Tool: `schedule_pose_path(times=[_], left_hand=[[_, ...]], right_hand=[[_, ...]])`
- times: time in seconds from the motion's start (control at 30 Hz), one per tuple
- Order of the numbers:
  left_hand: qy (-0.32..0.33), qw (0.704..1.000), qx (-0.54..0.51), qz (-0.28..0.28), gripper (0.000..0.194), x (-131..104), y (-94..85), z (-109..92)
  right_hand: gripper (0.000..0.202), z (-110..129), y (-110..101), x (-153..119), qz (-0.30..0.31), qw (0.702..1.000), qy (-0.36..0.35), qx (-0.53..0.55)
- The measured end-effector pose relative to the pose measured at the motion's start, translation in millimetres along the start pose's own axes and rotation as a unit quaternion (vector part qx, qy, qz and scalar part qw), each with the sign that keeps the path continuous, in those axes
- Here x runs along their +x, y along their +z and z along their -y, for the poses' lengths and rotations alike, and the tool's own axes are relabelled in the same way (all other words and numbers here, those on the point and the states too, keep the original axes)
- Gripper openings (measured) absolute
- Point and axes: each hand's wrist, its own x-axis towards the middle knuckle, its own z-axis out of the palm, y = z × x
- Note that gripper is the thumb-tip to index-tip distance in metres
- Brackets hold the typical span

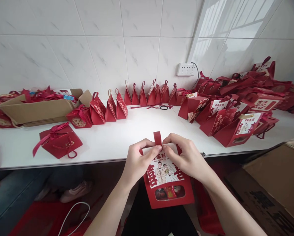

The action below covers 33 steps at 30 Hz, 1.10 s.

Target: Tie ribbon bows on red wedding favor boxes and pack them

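A red gift box (pixel 170 196) with a window showing wrapped sweets hangs over my lap, just in front of the table edge. Its white card (pixel 164 170) carries a drawn couple and red characters. My left hand (pixel 142 160) pinches the top left of the box, thumb on the card. On the other side my right hand (pixel 183 155) pinches the top right, its thumb meeting the left one. Between the hands a red ribbon loop (pixel 157 138) stands up from the top of the box.
Finished-looking red boxes (pixel 142 95) line the wall. A cardboard box (pixel 38 109) of ribboned boxes stands left, near a lone red box (pixel 60 141). Many red boxes (pixel 235 127) crowd the right. A large carton (pixel 272 177) is at lower right. Another person's leg (pixel 16 193) shows lower left.
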Motion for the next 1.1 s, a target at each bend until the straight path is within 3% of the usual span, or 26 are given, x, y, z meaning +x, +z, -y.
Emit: schedule_pose_path(times=[0.2,0.5,0.67,0.87,1.0,1.1], left_hand=[[-0.002,0.999,0.024,-0.035,0.026,-2,4.2,1],[-0.038,0.997,-0.068,0.03,0.033,10,-6.3,9],[-0.006,1.0,0.013,0.009,0.032,23,-12.4,-3],[0.034,0.997,0.067,-0.035,0.026,30,-3.0,-12],[-0.008,0.999,-0.027,-0.016,0.027,37,-1.2,-6],[-0.092,0.975,-0.2,0.043,0.04,36,0.9,11]], right_hand=[[0.01,-3,1,-1,0.005,1.0,-0.004,0.004],[0.014,-4,4,-1,0.001,0.999,0.05,0.018],[0.013,-7,4,0,0.011,0.998,0.053,0.02],[0.014,-2,1,-2,0.008,0.998,0.053,0.018],[0.014,-6,0,-3,0.013,0.995,0.081,0.052],[0.017,-23,-1,-3,-0.013,0.971,0.146,0.188]])
